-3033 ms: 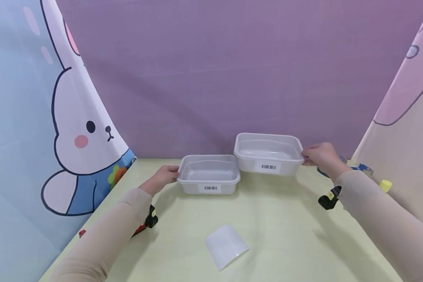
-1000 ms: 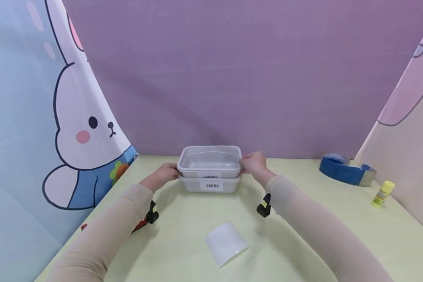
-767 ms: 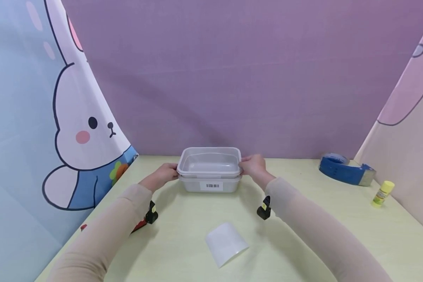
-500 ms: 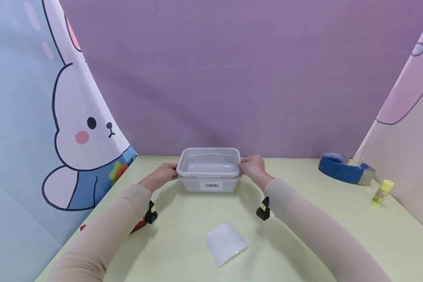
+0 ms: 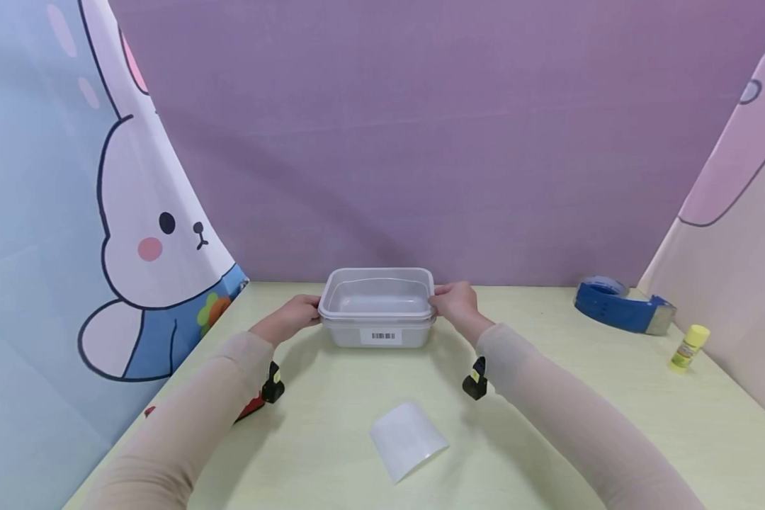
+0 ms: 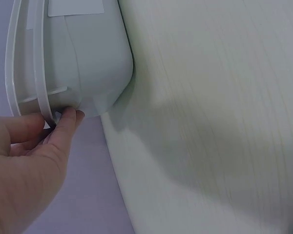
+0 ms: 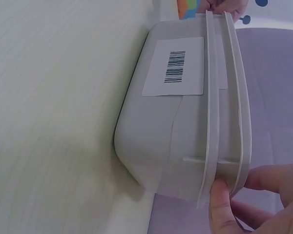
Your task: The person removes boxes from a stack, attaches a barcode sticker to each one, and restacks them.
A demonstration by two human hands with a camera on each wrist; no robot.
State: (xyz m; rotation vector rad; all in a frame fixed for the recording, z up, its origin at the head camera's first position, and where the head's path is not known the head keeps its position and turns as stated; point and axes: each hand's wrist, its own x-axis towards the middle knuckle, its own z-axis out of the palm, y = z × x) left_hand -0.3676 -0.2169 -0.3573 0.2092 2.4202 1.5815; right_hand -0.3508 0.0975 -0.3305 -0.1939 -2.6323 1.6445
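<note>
Two pale, see-through rectangular plastic containers stand nested at the back of the table. The upper plastic container [image 5: 376, 315] sits inside the lower plastic container [image 5: 344, 336], with a narrow gap between their rims in both wrist views. A white barcode label [image 7: 176, 67] is on the lower one's front wall. At the left end, my left hand [image 5: 291, 318] pinches the lower container's rim between thumb and fingers. My right hand [image 5: 460, 306] pinches the upper container's rim at the right end, its thumb [image 7: 219, 202] tucked in under that rim.
A curved white sheet [image 5: 409, 442] lies on the table in front of the containers. To the right are a blue tape dispenser [image 5: 621, 309] and a yellow glue stick [image 5: 688, 348]. A red and black object [image 5: 250, 407] is mostly hidden by my left forearm. Purple cloth hangs behind.
My right hand brought the raised upper container left, over the lower one, and lowered it inside. The left hand kept its grip. The tape dispenser and glue stick came into fuller view.
</note>
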